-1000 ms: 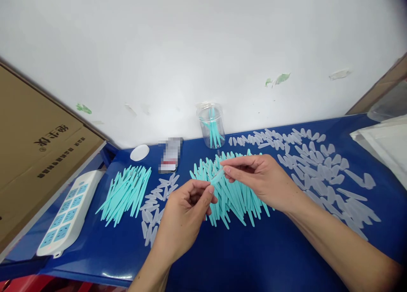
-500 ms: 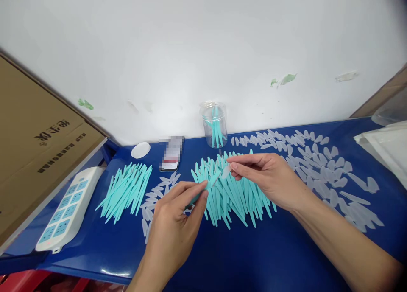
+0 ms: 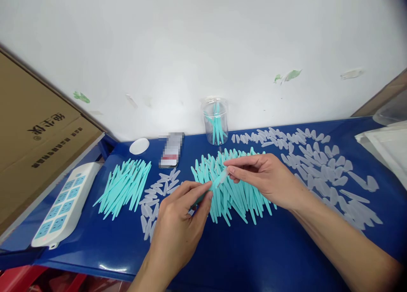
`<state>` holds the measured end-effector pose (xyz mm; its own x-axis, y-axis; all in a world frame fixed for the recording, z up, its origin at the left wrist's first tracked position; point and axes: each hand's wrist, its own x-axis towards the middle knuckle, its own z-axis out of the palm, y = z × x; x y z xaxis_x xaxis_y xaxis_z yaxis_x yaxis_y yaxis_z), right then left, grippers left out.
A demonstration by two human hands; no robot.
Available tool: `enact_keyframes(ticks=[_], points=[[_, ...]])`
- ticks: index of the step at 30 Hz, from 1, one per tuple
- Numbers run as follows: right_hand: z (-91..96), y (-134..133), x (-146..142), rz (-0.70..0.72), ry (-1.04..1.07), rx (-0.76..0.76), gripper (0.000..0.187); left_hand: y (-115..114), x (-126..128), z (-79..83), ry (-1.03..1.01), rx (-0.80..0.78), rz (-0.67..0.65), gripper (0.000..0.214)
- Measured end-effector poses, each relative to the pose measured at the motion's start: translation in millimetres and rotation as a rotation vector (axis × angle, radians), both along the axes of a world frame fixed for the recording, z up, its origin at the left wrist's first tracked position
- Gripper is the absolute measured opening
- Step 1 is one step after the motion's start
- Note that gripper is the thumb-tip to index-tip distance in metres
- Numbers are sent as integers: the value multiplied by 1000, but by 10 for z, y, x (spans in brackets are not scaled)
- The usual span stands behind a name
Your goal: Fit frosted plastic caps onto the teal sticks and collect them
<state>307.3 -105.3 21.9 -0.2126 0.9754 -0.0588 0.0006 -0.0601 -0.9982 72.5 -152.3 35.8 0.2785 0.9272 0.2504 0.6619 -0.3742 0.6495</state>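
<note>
My left hand pinches a turquoise eyebrow razor by its handle, the blade end pointing up and right. Between the thumb and fingertips of my right hand is a translucent plastic cap. The cap meets the razor's blade end and seems to sit over it, in line with the handle; how far on it is, I cannot tell. Just beneath both hands lies a large pile of turquoise razors. Loose translucent caps spread out to the right of my right hand.
Another razor pile lies left, with more caps beside it. A clear jar holding several razors stands against the wall. A phone, a white round lid, a power strip and a cardboard box are further left.
The razor's blade end and the cap were slightly apart; now they have come together. My left hand has moved a little right. The view has shifted slightly.
</note>
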Motion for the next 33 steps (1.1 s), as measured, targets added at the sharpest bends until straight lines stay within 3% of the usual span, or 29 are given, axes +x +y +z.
enact_keyframes(ticks=[7, 12, 21, 28, 33], points=[[37, -9, 102, 217, -144, 51, 26, 51, -125, 95, -60, -225, -92, 27], [52, 0, 140, 196, -204, 114, 21, 64, -254, 128, -67, -324, -118, 28], [13, 13, 78, 186, -79, -69, 24, 3, -327, 106, 25, -44, -115, 28], [5, 6, 72, 181, -60, -112, 22, 11, -368, 111, 103, 16, -115, 26], [42, 4, 36, 252, -118, -132, 27, 46, -334, 146, 91, -35, -167, 26]])
